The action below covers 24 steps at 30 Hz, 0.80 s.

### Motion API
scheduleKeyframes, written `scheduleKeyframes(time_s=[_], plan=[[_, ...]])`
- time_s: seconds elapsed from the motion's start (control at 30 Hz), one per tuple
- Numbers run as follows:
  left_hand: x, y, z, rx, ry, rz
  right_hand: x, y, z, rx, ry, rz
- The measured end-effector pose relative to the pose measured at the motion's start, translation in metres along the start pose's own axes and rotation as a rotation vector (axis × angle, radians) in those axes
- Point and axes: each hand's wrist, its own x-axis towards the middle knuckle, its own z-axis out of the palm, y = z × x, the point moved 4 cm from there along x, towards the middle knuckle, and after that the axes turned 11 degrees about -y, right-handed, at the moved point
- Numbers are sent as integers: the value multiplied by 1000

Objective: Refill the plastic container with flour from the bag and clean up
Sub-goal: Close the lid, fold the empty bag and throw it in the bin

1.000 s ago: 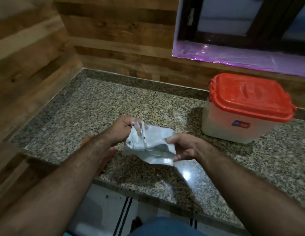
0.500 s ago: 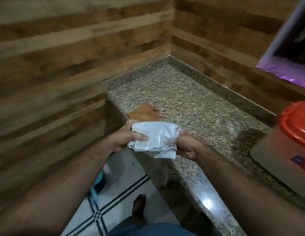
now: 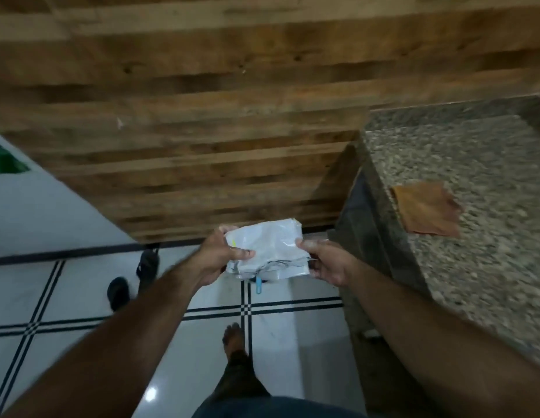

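Head view: left hand (image 3: 222, 257) and right hand (image 3: 326, 262) both pinch the folded, crinkled white plastic bag (image 3: 267, 250) by its side edges, arms outstretched over glossy white tile floor (image 3: 81, 297). A flat brown cloth (image 3: 425, 211) lies on the speckled granite counter (image 3: 489, 267) at right.

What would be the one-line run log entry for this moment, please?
phase: clean-up | left hand: holds folded flour bag | right hand: holds same bag | bag: over floor, off counter | brown cloth: on counter
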Motion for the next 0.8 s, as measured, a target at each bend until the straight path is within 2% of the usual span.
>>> scheduleKeyframes(time_s=[0.1,0.27,0.4,0.5,0.63,0.8], plan=[[32,-23,-72,-48,166,-39,70,11,13,-16,131,119],[99,-88,-171,-95,299,-130,180,64,24,-38,265,380],[162,-152,-228,-94,402,-194,277,125,20,-45,279,481],[210,-213,-258,-102,422,-251,345,172,15,-57,286,528],[271,-310,-290,-147,443,-279,421,231,5,-123,375,608],[315,-371,-290,-166,426,-297,499,299,-17,-78,398,610]])
